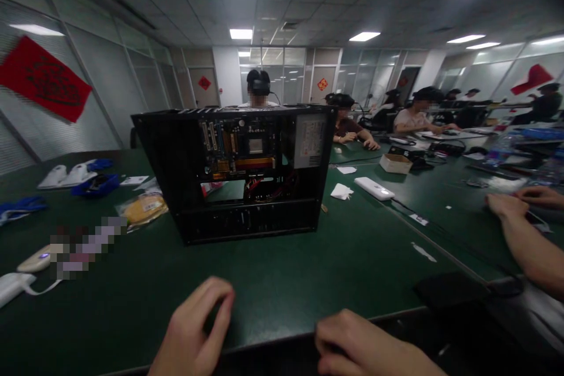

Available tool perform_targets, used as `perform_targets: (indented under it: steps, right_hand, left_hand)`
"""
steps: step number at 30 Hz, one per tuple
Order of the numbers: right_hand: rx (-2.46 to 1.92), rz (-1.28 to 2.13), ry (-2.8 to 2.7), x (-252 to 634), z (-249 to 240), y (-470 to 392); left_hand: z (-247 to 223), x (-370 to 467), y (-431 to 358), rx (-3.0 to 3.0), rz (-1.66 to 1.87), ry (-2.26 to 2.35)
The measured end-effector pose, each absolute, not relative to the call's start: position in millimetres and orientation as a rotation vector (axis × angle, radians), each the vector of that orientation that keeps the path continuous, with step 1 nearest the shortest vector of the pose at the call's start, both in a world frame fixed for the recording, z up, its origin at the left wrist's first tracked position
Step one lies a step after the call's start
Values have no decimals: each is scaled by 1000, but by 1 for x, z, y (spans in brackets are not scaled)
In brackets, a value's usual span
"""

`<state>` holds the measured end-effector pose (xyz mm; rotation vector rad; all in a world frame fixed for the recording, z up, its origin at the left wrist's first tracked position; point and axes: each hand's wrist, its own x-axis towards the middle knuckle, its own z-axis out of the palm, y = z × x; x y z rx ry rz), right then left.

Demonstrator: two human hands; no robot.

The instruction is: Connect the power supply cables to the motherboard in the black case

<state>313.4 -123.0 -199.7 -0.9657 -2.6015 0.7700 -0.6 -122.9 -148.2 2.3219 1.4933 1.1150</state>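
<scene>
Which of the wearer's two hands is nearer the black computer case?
The left hand, reaching a little over the green table in front of the case; the right hand is farther back, at the table's near edge.

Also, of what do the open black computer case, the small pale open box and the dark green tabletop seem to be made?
The open black computer case: probably painted sheet metal, with thin, straight edges and a dark sheen.
The small pale open box: likely cardboard, matte, with thin walls.
The dark green tabletop: smooth, softly reflecting light; laminate or a rubber mat, I cannot tell.
</scene>
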Motion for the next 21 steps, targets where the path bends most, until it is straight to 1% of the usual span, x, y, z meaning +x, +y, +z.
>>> perform_targets:
  steps: [1,3,5,7,9,10,13,16,18,21]
  right_hand:
    - [-886,675,-2636,309,-191,-109]
    - [-747,334,-2642,297,-171,-82]
    - [-590,101,-2603,283,-150,-57]
    - [-481,-59,-2558,272,-132,-28]
    - [-498,-202,-2520,265,-117,4]
    - [-539,-239,-2512,262,-111,21]
    - [-790,-236,-2440,254,-98,73]
    - [-1015,-84,-2356,240,-92,115]
    - [-1192,-6,-2288,232,-92,133]
    - [-1322,112,-2299,226,-97,145]
  left_hand:
    - [-137,9,-95,2326,1112,1536]
    - [-114,30,-32,2350,1126,1710]
    - [-94,47,27,2396,1087,1820]
    - [-82,54,74,2434,914,1912]
    - [-80,54,104,2475,720,1967]
    - [-82,52,114,2493,681,1960]
    - [-93,43,132,2472,665,1825]
    - [-100,38,141,2497,637,1641]
    - [-101,38,145,2537,640,1589]
    - [-101,41,147,2566,647,1578]
